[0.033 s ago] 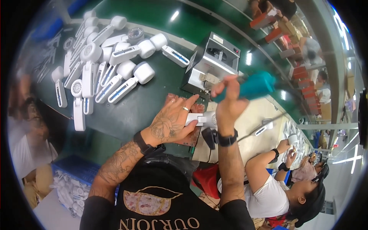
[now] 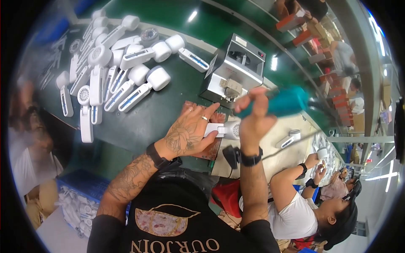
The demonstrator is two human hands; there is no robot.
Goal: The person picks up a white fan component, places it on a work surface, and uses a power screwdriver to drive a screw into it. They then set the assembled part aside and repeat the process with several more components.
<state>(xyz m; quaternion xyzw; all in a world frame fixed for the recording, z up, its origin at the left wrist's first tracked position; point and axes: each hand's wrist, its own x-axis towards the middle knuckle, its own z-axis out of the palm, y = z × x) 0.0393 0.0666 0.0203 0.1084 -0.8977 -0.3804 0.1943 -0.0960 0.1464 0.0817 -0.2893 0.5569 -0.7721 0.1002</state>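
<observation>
Gripping a white handheld fan (image 2: 220, 131), head view: left hand (image 2: 185, 131) has its fingers over the handle, thumb on the near side. Fan lies on a reddish-brown pad (image 2: 213, 152) on the green bench (image 2: 145, 126), round grilled head pointing right. Right hand (image 2: 258, 116) is up beside the fan head, fingers wrapped round a teal tool (image 2: 287, 102); blurred, tip unclear, well apart from the fan as I see it. Black bands on both wrists.

Same head view, around: heap of white fans (image 2: 100, 57) at the bench's far left, some showing blue strips. Grey machine (image 2: 244, 52) just beyond the pad. Another white fan (image 2: 288, 139) on a pale board (image 2: 268, 158), right side. Blue crate (image 2: 71, 182) of white parts, lower left. Co-worker in a white shirt (image 2: 295, 217) sits right, holding a white piece.
</observation>
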